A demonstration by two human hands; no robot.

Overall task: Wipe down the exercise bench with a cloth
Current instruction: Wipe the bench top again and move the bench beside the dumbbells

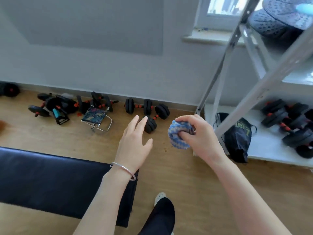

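Observation:
The black padded exercise bench [50, 180] fills the lower left, and its right end lies under my left wrist. My right hand [198, 136] grips a bunched blue and white cloth [177, 135] in the air, right of the bench end and above the wooden floor. Beside the cloth, to its left, my left hand [135, 143] hovers with fingers straight and spread, holding nothing. A silver bangle circles my left wrist.
Black dumbbells [147, 107] and a small folding stool [96, 116] lie along the far wall. A white metal shelf rack [264, 73] stands at the right with more dumbbells and a dark bag [237, 139]. My leg and shoe [160, 197] are below.

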